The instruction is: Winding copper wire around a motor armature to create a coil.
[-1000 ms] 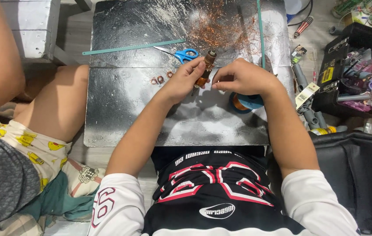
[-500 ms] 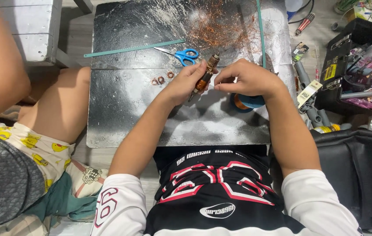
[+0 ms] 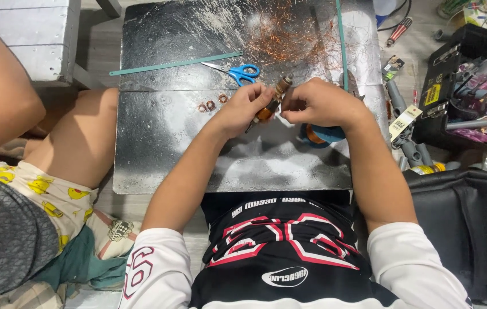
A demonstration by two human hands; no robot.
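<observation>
My left hand [image 3: 242, 109] grips a small motor armature [image 3: 273, 100] with copper windings, held tilted over a dark metal sheet [image 3: 169, 137]. Right beside it, my right hand [image 3: 318, 103] has its fingers pinched at the armature's side; whether it holds fine wire I cannot tell. A tangle of loose copper wire [image 3: 289, 40] lies on the sheet beyond my hands. Blue-handled scissors [image 3: 237, 71] lie just behind my left hand. Small copper rings [image 3: 209, 105] sit left of my left hand. A blue spool [image 3: 320, 136] lies under my right wrist.
Another person sits at the left, a bare leg [image 3: 77, 143] against the sheet's edge. Two thin green strips [image 3: 174, 63] cross the sheet. An open black toolbox [image 3: 461, 74] with tools stands at right, a black bag [image 3: 466, 229] below it, a white crate [image 3: 26, 40] top left.
Both hands have stayed together around the armature, with only slight shifts. The view has moved a little, so everything sits slightly lower in the picture.
</observation>
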